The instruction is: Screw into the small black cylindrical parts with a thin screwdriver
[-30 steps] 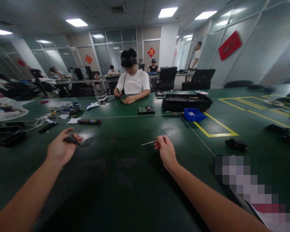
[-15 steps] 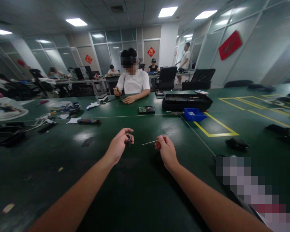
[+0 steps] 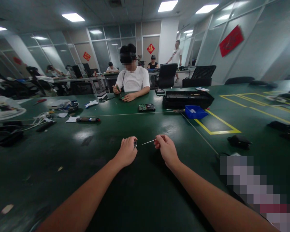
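My left hand (image 3: 128, 150) is closed round a small, round, dark object (image 3: 135, 144) with a shiny rim; its exact kind is too small to tell. Its round end faces right, towards the other hand. In a pinch between thumb and fingers, my right hand (image 3: 164, 146) has a thin screwdriver (image 3: 148, 142), its metal shaft pointing left and a bit of red showing at the fingers. A narrow gap separates the shaft's tip from the round object. Both hands are above the green table (image 3: 125, 196).
Across the table a person (image 3: 132, 79) works with a tool. Nearer lie an opened hard drive (image 3: 146, 107), a long black tray (image 3: 187, 100), a blue bin (image 3: 195, 112) and a dark cylindrical tool (image 3: 88, 119). Cables (image 3: 37, 121) lie left; a black object (image 3: 239, 141) lies right.
My left hand has turned and its fingers have curled over the round object, which now faces right, closer to the screwdriver tip. My right hand has hardly moved.
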A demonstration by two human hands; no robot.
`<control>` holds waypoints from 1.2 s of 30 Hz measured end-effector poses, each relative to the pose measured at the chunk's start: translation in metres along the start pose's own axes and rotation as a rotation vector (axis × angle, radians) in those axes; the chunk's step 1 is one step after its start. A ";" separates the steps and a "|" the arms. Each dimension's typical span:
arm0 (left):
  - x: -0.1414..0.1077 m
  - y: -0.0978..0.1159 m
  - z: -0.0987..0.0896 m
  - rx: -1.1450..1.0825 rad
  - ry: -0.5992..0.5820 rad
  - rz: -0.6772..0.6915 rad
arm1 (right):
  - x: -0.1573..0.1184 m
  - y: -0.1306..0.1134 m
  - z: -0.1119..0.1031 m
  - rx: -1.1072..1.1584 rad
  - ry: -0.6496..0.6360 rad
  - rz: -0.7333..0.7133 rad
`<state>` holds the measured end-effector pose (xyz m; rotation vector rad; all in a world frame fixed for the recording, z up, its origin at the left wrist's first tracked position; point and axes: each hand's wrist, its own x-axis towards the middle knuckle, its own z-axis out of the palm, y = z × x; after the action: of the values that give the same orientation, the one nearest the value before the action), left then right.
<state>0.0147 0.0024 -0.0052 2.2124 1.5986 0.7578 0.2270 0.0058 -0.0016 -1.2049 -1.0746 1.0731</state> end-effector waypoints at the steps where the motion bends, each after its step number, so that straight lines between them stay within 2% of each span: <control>1: 0.002 -0.003 0.001 0.002 0.017 0.009 | 0.000 -0.001 0.000 -0.022 -0.012 -0.005; 5: 0.006 -0.011 0.001 -0.031 0.073 0.051 | -0.004 -0.005 0.001 0.069 -0.039 -0.020; 9: 0.005 -0.011 -0.001 -0.074 0.046 0.077 | -0.006 -0.007 0.004 0.176 -0.094 -0.033; 21: 0.004 -0.004 -0.006 -0.132 0.000 0.056 | -0.004 -0.003 0.003 0.066 -0.100 -0.074; 23: 0.004 -0.006 -0.006 -0.127 -0.002 0.068 | -0.006 -0.009 0.001 -0.013 -0.079 -0.103; 26: 0.003 -0.007 -0.006 -0.099 -0.008 0.080 | -0.009 -0.017 -0.002 -0.303 -0.032 -0.159; 28: 0.003 -0.007 -0.006 -0.079 -0.014 0.092 | -0.010 -0.020 -0.003 -0.387 -0.030 -0.186; 33: 0.004 -0.007 -0.004 -0.072 -0.028 0.187 | -0.011 -0.018 -0.001 -0.226 -0.101 -0.235; 36: 0.005 -0.007 -0.004 -0.088 -0.033 0.184 | -0.011 -0.017 0.001 -0.253 -0.130 -0.237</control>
<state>0.0083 0.0089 -0.0047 2.3174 1.3338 0.8196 0.2252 -0.0064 0.0146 -1.1802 -1.4495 0.8590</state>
